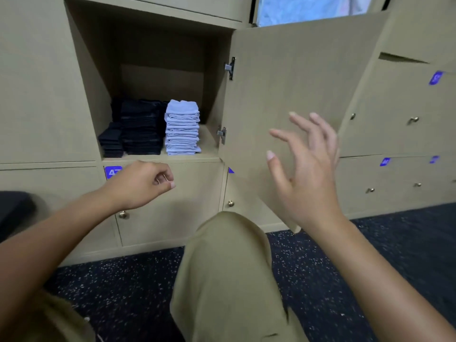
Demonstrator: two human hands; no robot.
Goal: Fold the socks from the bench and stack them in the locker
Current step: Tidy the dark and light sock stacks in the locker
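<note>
The open locker (158, 157) holds a tall stack of folded light-blue socks (182, 128) at the right. Beside it stand stacks of folded dark socks (142, 128), with a lower dark pile (111, 141) at the left. My left hand (138, 185) hovers just below the locker's shelf edge, fingers loosely curled, holding nothing. In front of the swung-open locker door (296, 82), my right hand (306, 169) is raised with fingers spread, and it is empty. No loose sock is in view.
Closed locker doors with brass knobs (122, 214) and blue number tags (113, 172) surround the open one. My bent knee in khaki trousers (229, 267) fills the lower middle. A dark speckled floor (394, 243) lies below. A dark object (12, 208) sits at the left edge.
</note>
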